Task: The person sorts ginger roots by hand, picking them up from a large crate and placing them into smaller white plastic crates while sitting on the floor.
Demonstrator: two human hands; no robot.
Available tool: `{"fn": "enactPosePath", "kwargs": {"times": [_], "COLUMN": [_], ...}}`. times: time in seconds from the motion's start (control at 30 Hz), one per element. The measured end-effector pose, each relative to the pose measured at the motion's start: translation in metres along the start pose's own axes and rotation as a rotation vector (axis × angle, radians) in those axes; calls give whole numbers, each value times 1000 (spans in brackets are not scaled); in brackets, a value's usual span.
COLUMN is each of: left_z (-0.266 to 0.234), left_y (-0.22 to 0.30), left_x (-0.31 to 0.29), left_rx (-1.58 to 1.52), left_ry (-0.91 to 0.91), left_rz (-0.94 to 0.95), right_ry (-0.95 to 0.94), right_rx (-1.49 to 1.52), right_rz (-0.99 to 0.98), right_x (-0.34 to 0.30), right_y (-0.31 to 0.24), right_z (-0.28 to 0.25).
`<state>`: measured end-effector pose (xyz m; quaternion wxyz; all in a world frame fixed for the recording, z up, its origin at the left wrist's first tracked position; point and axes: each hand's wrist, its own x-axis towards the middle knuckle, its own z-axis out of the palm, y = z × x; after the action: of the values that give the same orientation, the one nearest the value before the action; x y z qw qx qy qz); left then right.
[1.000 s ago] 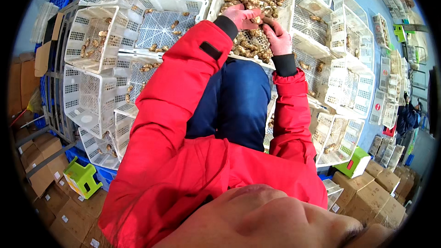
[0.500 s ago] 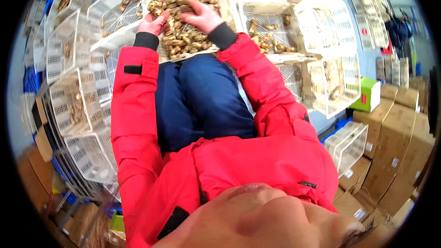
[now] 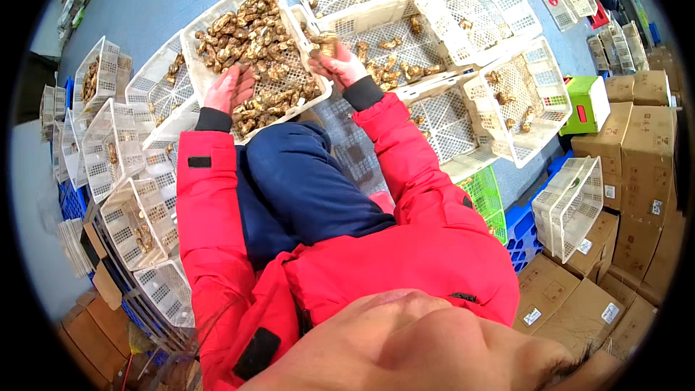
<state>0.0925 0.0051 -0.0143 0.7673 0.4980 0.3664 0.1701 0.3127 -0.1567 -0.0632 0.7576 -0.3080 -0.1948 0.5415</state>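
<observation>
Brown mushrooms, heaped in the full crate, which lies just beyond the person's knees. Over the near left part of the full crate we see the left hand, fingers extended and seemingly empty; whether it touches the heap we cannot tell. At the full crate's right rim, well apart from its partner, the right hand is closed on one mushroom, both somewhat blurred. Right of the full crate stands a neighbouring crate, more thinly filled. For sound handling, we judge, we should pinch each piece lightly about its firmest part, raise it clear of the full crate's rim before any sideways move, set it down rather than drop it, and part the heap gently to limit bruising.
</observation>
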Motion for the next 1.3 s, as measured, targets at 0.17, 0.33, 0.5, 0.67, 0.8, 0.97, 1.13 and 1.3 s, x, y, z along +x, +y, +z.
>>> {"fn": "enactPosePath", "kwargs": {"times": [0.17,0.33,0.5,0.67,0.8,0.97,1.13,1.3], "left_z": [-24,-42,-30,-32,-37,-29,-37,-58], "left_y": [-4,-17,-14,-14,-19,-22,-28,-42], "left_x": [10,13,13,12,15,19,23,31], "left_rx": [-37,-46,-21,17,59,102,131,40], "left_ry": [124,284,245,261,262,274,223,62], "left_rz": [-85,-165,-127,-160,-184,-183,-156,-180], "right_ry": [84,98,-47,-202,-203,-93,-15,32], "right_rx": [83,214,561,606,724,761,699,178], "right_rz": [-17,-62,-15,95,101,117,110,27], "right_x": [-7,-22,-20,-20,-19,-25,-19,2], "right_y": [-19,-46,-37,-44,-43,-43,-35,-10], "right_z": [-49,-41,-57,-51,-63,-69,-73,-63]}}
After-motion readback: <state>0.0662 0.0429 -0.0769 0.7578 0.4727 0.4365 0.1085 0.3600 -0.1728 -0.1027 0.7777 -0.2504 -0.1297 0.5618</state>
